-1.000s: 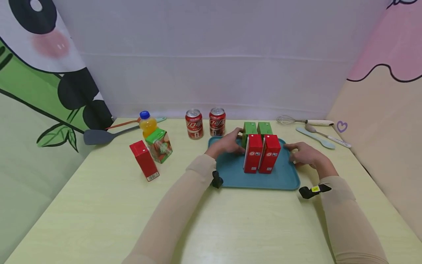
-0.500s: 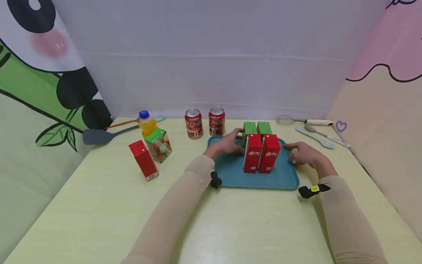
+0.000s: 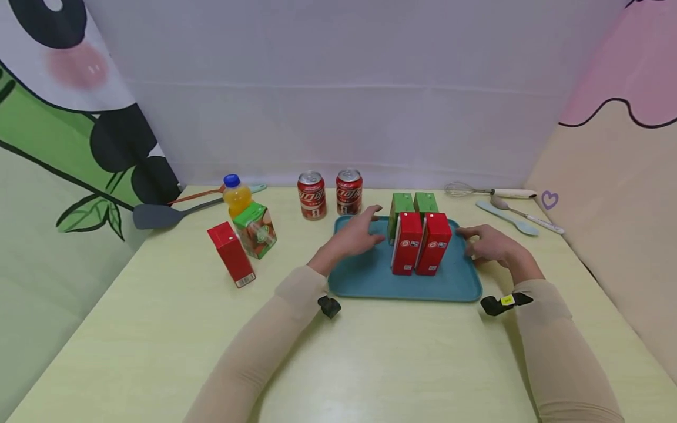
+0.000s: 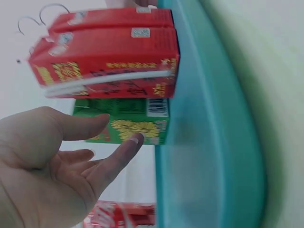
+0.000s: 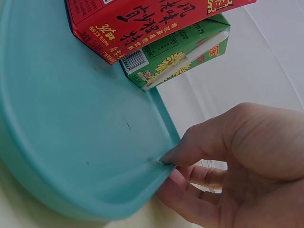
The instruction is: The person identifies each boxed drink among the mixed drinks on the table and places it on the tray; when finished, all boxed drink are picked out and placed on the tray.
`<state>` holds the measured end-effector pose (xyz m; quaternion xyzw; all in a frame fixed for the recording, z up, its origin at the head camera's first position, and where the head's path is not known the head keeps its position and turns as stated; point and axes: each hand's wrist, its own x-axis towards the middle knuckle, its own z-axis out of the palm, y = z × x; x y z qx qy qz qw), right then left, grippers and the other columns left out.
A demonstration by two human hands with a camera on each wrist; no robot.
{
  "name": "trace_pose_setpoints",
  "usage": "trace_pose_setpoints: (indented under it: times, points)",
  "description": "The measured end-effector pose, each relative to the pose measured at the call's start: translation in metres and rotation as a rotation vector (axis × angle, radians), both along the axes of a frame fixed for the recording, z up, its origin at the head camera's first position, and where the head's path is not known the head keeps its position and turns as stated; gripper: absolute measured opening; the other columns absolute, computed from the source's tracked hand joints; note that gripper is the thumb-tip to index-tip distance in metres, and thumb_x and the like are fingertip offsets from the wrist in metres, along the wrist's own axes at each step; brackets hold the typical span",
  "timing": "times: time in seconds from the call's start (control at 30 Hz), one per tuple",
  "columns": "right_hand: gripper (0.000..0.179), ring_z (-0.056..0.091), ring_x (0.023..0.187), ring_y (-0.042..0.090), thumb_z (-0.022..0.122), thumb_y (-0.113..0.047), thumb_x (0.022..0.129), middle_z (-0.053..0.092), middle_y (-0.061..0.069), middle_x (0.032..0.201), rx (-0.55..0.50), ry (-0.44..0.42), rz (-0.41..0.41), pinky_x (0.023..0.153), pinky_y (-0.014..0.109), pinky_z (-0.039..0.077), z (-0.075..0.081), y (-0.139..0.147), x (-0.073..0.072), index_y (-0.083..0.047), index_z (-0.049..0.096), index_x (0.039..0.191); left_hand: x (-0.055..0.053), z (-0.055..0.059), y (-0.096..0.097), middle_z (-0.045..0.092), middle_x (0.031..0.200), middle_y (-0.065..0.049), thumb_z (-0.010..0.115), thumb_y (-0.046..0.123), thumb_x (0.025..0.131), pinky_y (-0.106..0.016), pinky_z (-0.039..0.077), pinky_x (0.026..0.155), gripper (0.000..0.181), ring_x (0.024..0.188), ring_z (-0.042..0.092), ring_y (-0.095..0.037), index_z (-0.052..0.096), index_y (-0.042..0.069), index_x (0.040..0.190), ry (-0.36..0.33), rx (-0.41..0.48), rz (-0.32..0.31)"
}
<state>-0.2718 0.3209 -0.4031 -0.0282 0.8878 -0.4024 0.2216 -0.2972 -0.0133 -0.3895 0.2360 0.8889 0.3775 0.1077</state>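
Observation:
A blue tray (image 3: pixel 365 284) lies on the table, bearing two red drink cartons (image 3: pixel 408 247) (image 3: pixel 434 245) in front of two green drink cartons (image 3: pixel 400 207) (image 3: pixel 425 202). My left hand (image 3: pixel 355 235) hovers over the tray's left side with its fingers spread and holds nothing. In the left wrist view, its fingertips (image 4: pixel 136 138) overlap the near green carton (image 4: pixel 135 121), but a gap shows in the head view. At the tray's right edge, my right hand (image 3: pixel 492 244) pinches the rim, thumb on the inside (image 5: pixel 173 156) and fingers outside.
Two red cola cans (image 3: pixel 312 197) (image 3: pixel 349 194) stand behind the tray. Leftward are a red carton (image 3: pixel 231 255), a green-topped carton (image 3: pixel 255 230), an orange juice bottle (image 3: pixel 237 198) and a dark spatula (image 3: pixel 158 217). A whisk (image 3: pixel 486 191), a pale spatula (image 3: pixel 506 218) and a spoon (image 3: pixel 523 214) lie right.
My left hand has let go of the left green carton and drawn back to the left. The right hand stays on the tray rim, and the cartons stand as before.

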Motion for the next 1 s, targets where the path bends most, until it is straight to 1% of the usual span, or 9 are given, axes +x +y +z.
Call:
trace_pose_setpoints:
  times: [0.1,0.27,0.4,0.47,0.57,0.67,0.77,0.87,1.0]
  points:
    - [0.066,0.037,0.131,0.050,0.052,-0.001,0.093,0.023,0.035,0.154,-0.003,0.000,0.007,0.093,0.051,0.052,0.000,-0.001,0.000,0.004,0.027,0.155,0.012,0.006,-0.012,0.047,0.149,-0.019,0.066,0.014,0.097,-0.045,0.050,0.098,0.068,0.131,0.051,-0.035,0.030,0.008,0.154,0.051,-0.021,0.004]
    - [0.067,0.037,0.130,0.050,0.052,-0.001,0.093,0.023,0.035,0.154,0.002,0.002,0.011,0.093,0.052,0.052,0.001,-0.003,0.001,0.005,0.027,0.154,0.033,0.013,-0.037,0.053,0.144,-0.014,0.067,0.016,0.097,-0.038,0.057,0.084,0.064,0.108,0.066,-0.027,0.035,0.009,0.152,0.135,-0.047,0.012]
    - [0.066,0.040,0.127,0.048,0.052,-0.002,0.093,0.024,0.035,0.153,0.001,0.006,0.017,0.093,0.053,0.052,0.002,-0.003,0.001,0.005,0.027,0.154,0.052,0.025,-0.058,0.056,0.140,-0.015,0.066,0.014,0.098,-0.035,0.057,0.078,0.060,0.098,0.070,-0.023,0.038,0.007,0.151,0.185,-0.039,0.009]
    - [0.066,0.040,0.127,0.048,0.052,-0.001,0.093,0.024,0.035,0.153,-0.001,0.006,0.020,0.093,0.052,0.052,0.002,-0.002,0.000,0.005,0.027,0.154,0.063,0.037,-0.068,0.057,0.139,-0.015,0.066,0.014,0.098,-0.035,0.058,0.079,0.058,0.100,0.069,-0.023,0.040,0.007,0.149,0.204,-0.048,0.008]
    - [0.066,0.041,0.126,0.048,0.052,-0.002,0.094,0.024,0.036,0.153,0.005,0.011,0.020,0.093,0.052,0.052,0.002,0.000,0.000,0.006,0.026,0.154,0.075,0.059,-0.083,0.059,0.136,-0.014,0.068,0.014,0.096,-0.038,0.058,0.083,0.056,0.106,0.067,-0.027,0.045,0.007,0.147,0.225,-0.076,0.020]
    - [0.066,0.041,0.127,0.048,0.052,-0.002,0.094,0.024,0.035,0.153,0.008,0.013,0.015,0.092,0.051,0.053,0.003,0.003,0.001,0.005,0.026,0.154,0.082,0.082,-0.097,0.063,0.132,-0.013,0.069,0.013,0.095,-0.042,0.055,0.090,0.052,0.114,0.063,-0.029,0.049,0.007,0.143,0.240,-0.104,0.043]
    - [0.068,0.040,0.128,0.049,0.053,-0.002,0.093,0.025,0.035,0.153,0.009,0.006,0.007,0.092,0.050,0.053,0.003,0.005,0.002,0.005,0.025,0.154,0.084,0.101,-0.112,0.064,0.129,-0.012,0.070,0.013,0.095,-0.045,0.053,0.095,0.050,0.119,0.060,-0.031,0.051,0.006,0.140,0.216,-0.137,0.069]
    - [0.068,0.039,0.127,0.049,0.053,-0.002,0.093,0.024,0.035,0.152,0.015,0.002,0.009,0.092,0.049,0.054,0.002,0.005,0.003,0.006,0.024,0.154,0.087,0.114,-0.131,0.064,0.127,-0.012,0.073,0.019,0.093,-0.045,0.055,0.089,0.051,0.115,0.061,-0.031,0.051,0.007,0.138,0.186,-0.242,0.139]
    - [0.067,0.041,0.127,0.048,0.052,-0.002,0.093,0.026,0.035,0.152,0.015,0.012,0.014,0.092,0.049,0.054,0.000,0.001,0.000,0.005,0.026,0.154,0.090,0.124,-0.162,0.061,0.125,-0.017,0.078,0.032,0.087,-0.050,0.056,0.076,0.067,0.107,0.059,-0.034,0.048,0.005,0.140,0.148,-0.457,0.293]
